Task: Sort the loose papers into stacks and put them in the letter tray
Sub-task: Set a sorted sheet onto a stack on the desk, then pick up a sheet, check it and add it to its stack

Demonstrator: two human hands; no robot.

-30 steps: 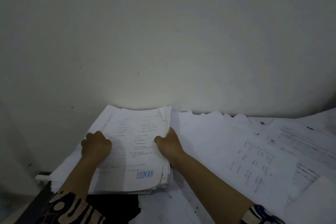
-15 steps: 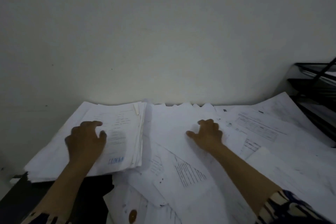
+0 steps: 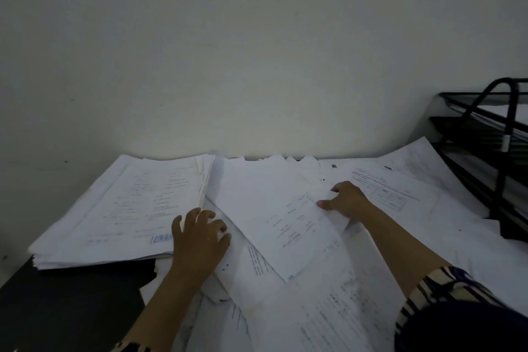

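Note:
A thick stack of white printed papers [image 3: 128,208] lies at the left against the wall, with a blue stamp near its front edge. Loose sheets [image 3: 328,294] are spread over the desk's middle and right. My left hand [image 3: 200,237] rests with loosely bent fingers on loose papers at the stack's front right corner and holds nothing. My right hand [image 3: 347,200] pinches the right edge of a printed sheet [image 3: 280,217], thumb on top; the sheet lies slanted over the others. The black mesh letter tray [image 3: 485,151] stands at the far right with papers in its tiers.
A plain wall rises directly behind the desk. Dark bare desk surface [image 3: 71,308] shows at the front left below the stack. A large printed form [image 3: 400,194] lies between my right hand and the tray.
My left hand has slid off the top of the stack to its front right corner. My right hand has taken hold of the slanted sheet's edge. The view has turned right, showing more tray.

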